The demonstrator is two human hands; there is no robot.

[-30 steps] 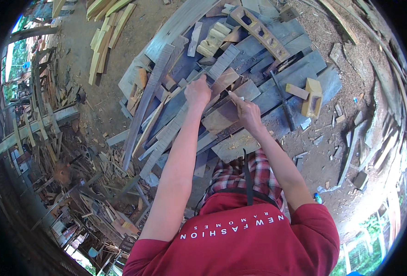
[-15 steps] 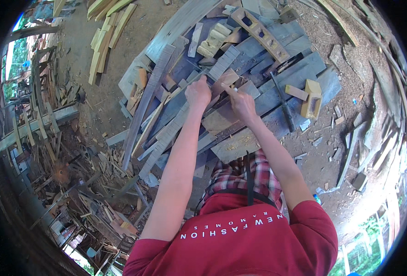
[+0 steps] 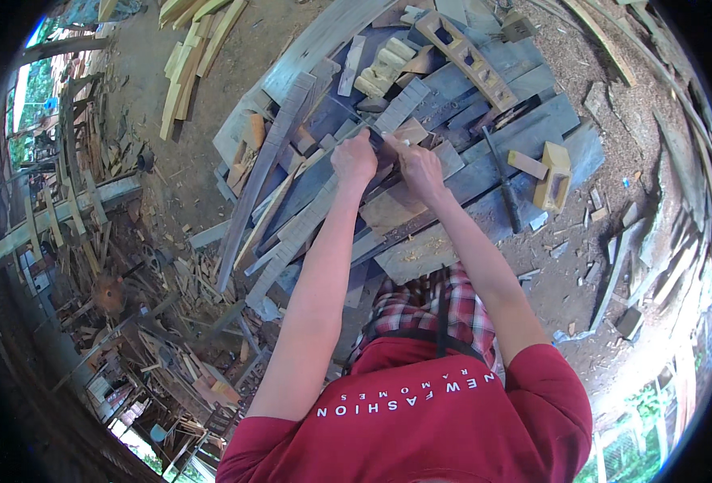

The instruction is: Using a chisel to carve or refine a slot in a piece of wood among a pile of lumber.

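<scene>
Between my two hands is a small dark piece [image 3: 378,145]; its kind I cannot make out. It lies near the middle of the pile, above a long, narrow, grey-brown wooden strip with many thin cross lines [image 3: 300,229], which runs from near left toward far right and seems to continue beyond my hand. My left hand [image 3: 354,161] is curled at the left of this dark piece, with its fingers bent inward; I cannot tell if they are clamped on it. My right hand [image 3: 420,169] is just beside, to the right, with its fingertips near the dark piece and something small and whitish at them; whether they are pressed together or apart, I also cannot tell.

Around the hands are layered grey boards [image 3: 577,153]. Nearest to me lies a flat brown board with some shavings [image 3: 416,259]. On the right is a dark, slim rod [image 3: 505,187], and beyond it a yellow wooden block with a hollow [image 3: 552,179], with a small pale bar [image 3: 527,164] next to it. Farther away lies a long yellowish wooden bar with openings [image 3: 494,90]. To the left, a long dark-brown beam [image 3: 266,181] lies slanting, and pale yellow strips [image 3: 199,60] lie on the ground at far left.
</scene>
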